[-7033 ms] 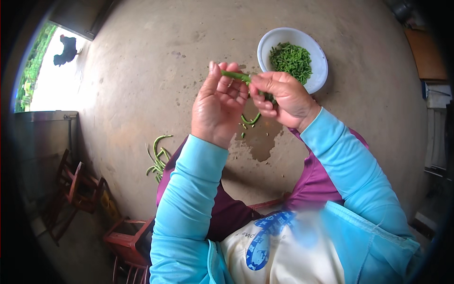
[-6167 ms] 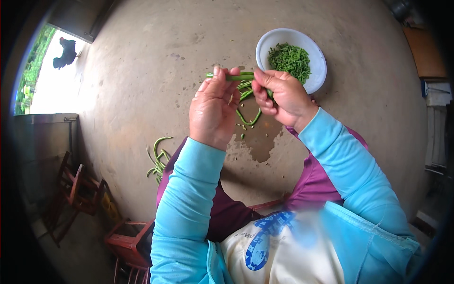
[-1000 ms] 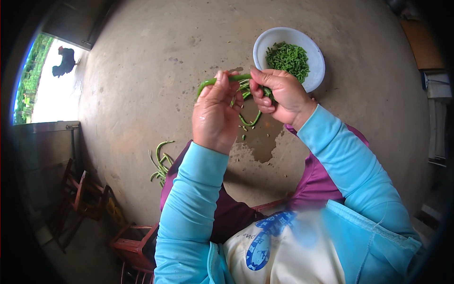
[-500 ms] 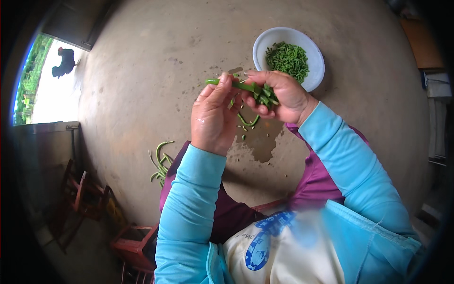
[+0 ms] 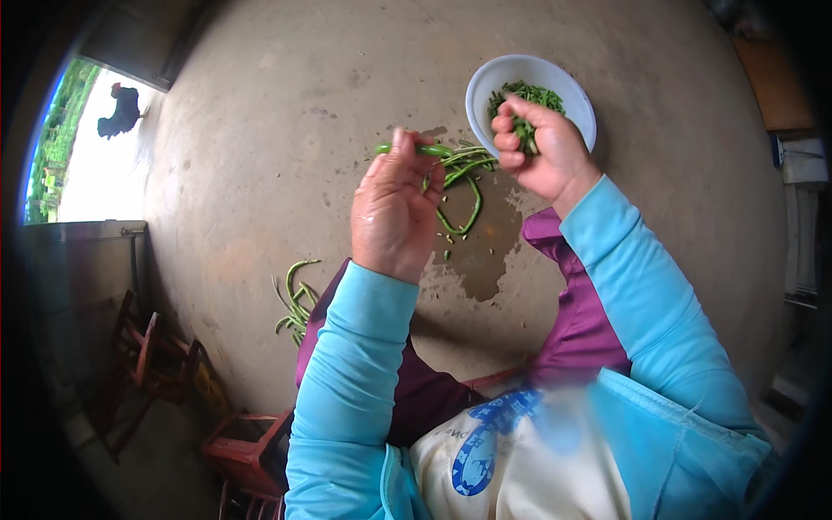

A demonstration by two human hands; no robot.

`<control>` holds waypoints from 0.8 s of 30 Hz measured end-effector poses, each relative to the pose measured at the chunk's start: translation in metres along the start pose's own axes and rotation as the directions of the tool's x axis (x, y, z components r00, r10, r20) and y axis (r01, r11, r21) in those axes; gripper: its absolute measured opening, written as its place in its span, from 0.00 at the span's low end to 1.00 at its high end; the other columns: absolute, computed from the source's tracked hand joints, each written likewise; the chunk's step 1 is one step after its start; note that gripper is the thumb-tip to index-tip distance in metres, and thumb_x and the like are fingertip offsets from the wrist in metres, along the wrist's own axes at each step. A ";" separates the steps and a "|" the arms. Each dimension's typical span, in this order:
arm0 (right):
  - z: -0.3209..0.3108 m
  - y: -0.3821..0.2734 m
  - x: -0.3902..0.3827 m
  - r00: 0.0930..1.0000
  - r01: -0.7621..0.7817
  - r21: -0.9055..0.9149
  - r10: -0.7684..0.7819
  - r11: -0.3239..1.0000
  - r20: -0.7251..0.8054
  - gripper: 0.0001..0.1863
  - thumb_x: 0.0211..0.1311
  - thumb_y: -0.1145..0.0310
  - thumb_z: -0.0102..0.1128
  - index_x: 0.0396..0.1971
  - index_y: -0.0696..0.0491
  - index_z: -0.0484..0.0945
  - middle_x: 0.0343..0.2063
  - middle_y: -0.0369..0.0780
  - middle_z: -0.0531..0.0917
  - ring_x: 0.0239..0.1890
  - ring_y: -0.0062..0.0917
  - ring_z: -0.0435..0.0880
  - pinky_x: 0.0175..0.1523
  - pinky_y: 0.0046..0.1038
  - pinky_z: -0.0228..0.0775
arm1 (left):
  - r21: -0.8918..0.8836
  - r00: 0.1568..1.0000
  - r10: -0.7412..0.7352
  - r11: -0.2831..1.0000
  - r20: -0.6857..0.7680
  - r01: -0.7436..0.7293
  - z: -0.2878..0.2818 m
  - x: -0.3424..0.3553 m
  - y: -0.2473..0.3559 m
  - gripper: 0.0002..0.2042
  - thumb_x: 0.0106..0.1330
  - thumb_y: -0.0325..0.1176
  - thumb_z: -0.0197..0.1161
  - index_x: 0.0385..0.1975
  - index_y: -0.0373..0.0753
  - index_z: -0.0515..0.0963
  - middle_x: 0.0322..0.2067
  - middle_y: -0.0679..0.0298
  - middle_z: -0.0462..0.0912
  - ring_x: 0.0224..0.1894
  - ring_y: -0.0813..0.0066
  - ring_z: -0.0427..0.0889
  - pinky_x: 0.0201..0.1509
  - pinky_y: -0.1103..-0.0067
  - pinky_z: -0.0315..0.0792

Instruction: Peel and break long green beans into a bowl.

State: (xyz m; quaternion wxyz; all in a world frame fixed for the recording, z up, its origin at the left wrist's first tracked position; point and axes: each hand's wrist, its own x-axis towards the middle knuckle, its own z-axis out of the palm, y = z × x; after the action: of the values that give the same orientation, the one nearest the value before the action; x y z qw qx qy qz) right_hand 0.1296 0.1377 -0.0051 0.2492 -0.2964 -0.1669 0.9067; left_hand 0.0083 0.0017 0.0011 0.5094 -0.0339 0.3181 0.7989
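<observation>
My left hand (image 5: 394,208) pinches a green bean (image 5: 433,150) between thumb and fingers, with one end sticking out to each side. My right hand (image 5: 553,143) is curled around a bunch of short green bean pieces (image 5: 525,137) at the near rim of a white bowl (image 5: 478,95). Many more cut bean pieces (image 5: 542,94) lie inside that bowl, partly covered by the hand. Between my two hands, several long green beans (image 5: 472,208) rest on the floor, one of them bent in a loop.
Another small pile of long beans (image 5: 299,303) lies on the floor beside my left knee. A wet patch (image 5: 481,269) with scraps spreads between my legs. Red wooden chairs (image 5: 247,451) stand at the lower left. A dark chicken (image 5: 121,111) is by the doorway.
My right hand has moved away from the left, rightward to the bowl, carrying the bean pieces. My left hand stays nearly in place with its bean. Long beans behind the hands are now uncovered.
</observation>
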 end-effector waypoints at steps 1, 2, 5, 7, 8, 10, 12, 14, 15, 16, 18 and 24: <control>0.011 0.006 -0.009 0.998 -0.067 -0.175 0.066 0.982 -0.012 0.06 0.57 0.69 0.49 0.30 0.55 0.69 0.20 0.35 0.71 0.19 0.16 0.67 0.18 0.16 0.56 | 0.027 0.999 -0.045 0.999 0.006 0.045 -0.002 -0.002 -0.001 0.06 0.61 0.34 0.53 0.30 0.40 0.72 0.30 0.66 0.75 0.34 0.75 0.72 0.44 0.77 0.65; 0.017 0.012 -0.013 0.991 -0.132 -0.343 0.128 0.930 -0.035 0.06 0.57 0.69 0.48 0.30 0.55 0.70 0.21 0.35 0.71 0.19 0.16 0.67 0.18 0.17 0.56 | 0.055 0.996 -0.092 0.994 0.011 0.091 -0.005 -0.003 -0.001 0.06 0.61 0.35 0.53 0.30 0.40 0.72 0.30 0.66 0.75 0.34 0.75 0.72 0.45 0.76 0.64; 0.015 0.022 -0.021 0.960 -0.216 -0.367 0.266 0.905 0.091 0.07 0.58 0.67 0.49 0.31 0.55 0.70 0.20 0.35 0.70 0.18 0.16 0.67 0.17 0.17 0.55 | 0.135 0.994 -0.107 0.985 0.000 0.106 -0.002 -0.007 -0.001 0.07 0.61 0.36 0.53 0.31 0.40 0.72 0.30 0.66 0.75 0.34 0.74 0.72 0.45 0.75 0.63; 0.022 0.023 -0.023 0.917 -0.304 -0.336 0.369 0.891 0.149 0.09 0.58 0.65 0.50 0.29 0.56 0.70 0.19 0.35 0.69 0.16 0.15 0.65 0.16 0.16 0.54 | 0.205 0.995 -0.095 0.975 0.023 0.088 -0.005 -0.005 -0.003 0.07 0.61 0.36 0.53 0.32 0.40 0.73 0.30 0.66 0.75 0.34 0.74 0.72 0.45 0.75 0.63; 0.023 0.022 -0.023 0.917 -0.303 -0.338 0.369 0.891 0.150 0.09 0.58 0.65 0.50 0.29 0.56 0.70 0.19 0.35 0.69 0.16 0.15 0.65 0.16 0.16 0.54 | 0.273 0.995 -0.085 0.959 0.045 0.069 -0.006 -0.005 -0.003 0.07 0.61 0.36 0.53 0.33 0.40 0.73 0.30 0.66 0.74 0.34 0.74 0.72 0.44 0.76 0.63; 0.023 0.021 -0.022 0.902 -0.273 -0.437 0.386 0.857 0.195 0.10 0.59 0.64 0.50 0.26 0.56 0.69 0.19 0.34 0.69 0.15 0.14 0.64 0.16 0.15 0.53 | 0.189 0.994 -0.104 0.977 0.015 0.099 -0.002 -0.005 -0.003 0.07 0.61 0.36 0.54 0.33 0.40 0.73 0.30 0.66 0.74 0.34 0.73 0.72 0.44 0.75 0.64; 0.024 0.023 -0.022 0.918 -0.249 -0.429 0.353 0.868 0.180 0.10 0.59 0.64 0.50 0.25 0.56 0.68 0.18 0.34 0.68 0.14 0.14 0.64 0.15 0.15 0.52 | 0.102 0.992 -0.122 0.987 -0.015 0.123 0.002 -0.006 -0.002 0.07 0.61 0.36 0.54 0.33 0.40 0.73 0.29 0.66 0.74 0.34 0.73 0.72 0.44 0.75 0.65; 0.025 0.026 -0.022 0.932 -0.226 -0.422 0.320 0.878 0.168 0.11 0.59 0.64 0.50 0.24 0.56 0.67 0.18 0.34 0.68 0.14 0.14 0.63 0.15 0.15 0.52 | 0.034 0.994 -0.106 0.994 0.017 0.105 0.003 -0.006 0.000 0.06 0.59 0.32 0.56 0.33 0.39 0.72 0.32 0.69 0.74 0.34 0.80 0.71 0.41 0.80 0.64; 0.023 0.026 -0.021 0.949 -0.188 -0.429 0.277 0.883 0.154 0.11 0.59 0.64 0.49 0.23 0.55 0.67 0.18 0.34 0.67 0.14 0.14 0.63 0.16 0.15 0.52 | 0.033 0.994 -0.108 0.994 0.019 0.107 0.003 -0.005 -0.001 0.06 0.59 0.32 0.56 0.33 0.39 0.72 0.32 0.69 0.74 0.34 0.80 0.71 0.41 0.80 0.64; 0.021 0.027 -0.021 0.962 -0.150 -0.437 0.232 0.887 0.141 0.11 0.59 0.65 0.49 0.23 0.55 0.67 0.18 0.34 0.67 0.15 0.14 0.63 0.16 0.15 0.52 | -0.011 0.994 -0.097 0.995 -0.040 0.097 0.004 -0.005 -0.002 0.06 0.59 0.32 0.56 0.33 0.39 0.72 0.31 0.69 0.74 0.33 0.80 0.71 0.40 0.81 0.65; 0.019 0.026 -0.017 0.963 -0.111 -0.324 0.183 0.939 0.200 0.10 0.59 0.65 0.49 0.23 0.55 0.66 0.18 0.33 0.67 0.16 0.14 0.63 0.17 0.15 0.53 | -0.054 0.991 -0.087 0.995 -0.100 0.082 0.004 -0.004 -0.004 0.06 0.60 0.31 0.55 0.34 0.38 0.72 0.31 0.68 0.74 0.33 0.79 0.71 0.40 0.81 0.66; 0.014 0.031 -0.013 0.987 -0.060 -0.001 0.060 0.998 0.148 0.10 0.60 0.66 0.46 0.21 0.54 0.65 0.18 0.33 0.66 0.18 0.15 0.62 0.20 0.16 0.54 | 0.020 0.997 -0.068 0.997 -0.028 0.068 0.005 -0.001 -0.010 0.05 0.60 0.32 0.54 0.33 0.39 0.73 0.29 0.67 0.76 0.33 0.77 0.73 0.41 0.80 0.68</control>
State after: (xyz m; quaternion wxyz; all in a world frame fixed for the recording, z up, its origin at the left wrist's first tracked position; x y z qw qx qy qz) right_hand 0.1191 0.1026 -0.0029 0.2094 -0.2330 -0.1742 0.9336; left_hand 0.0187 0.0063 0.0013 0.5322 -0.0503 0.3319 0.7772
